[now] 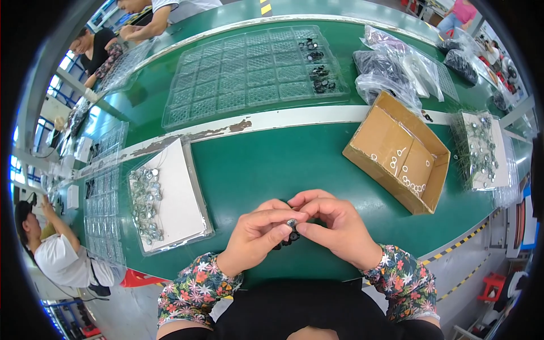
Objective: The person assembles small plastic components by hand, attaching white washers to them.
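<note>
Above the near edge of the green table, my left hand (256,235) and my right hand (339,228) meet with fingertips together. Between them is a small round silver-faced part (292,222). The left thumb and forefinger pinch it, while the right thumb and fingers close on its other side. Just below the fingertips show small round black pieces (293,237); whether they are joined to the silver part or lie beneath it, I cannot tell. The fingers hide much of what is held.
A cardboard box (362,133) with several white rings stands right. Left lies a white board (182,195) with silver wired parts; a similar board (473,127) lies far right. Beyond a white ledge are a clear compartment tray (226,73) and bagged black parts (379,71). Co-workers sit left.
</note>
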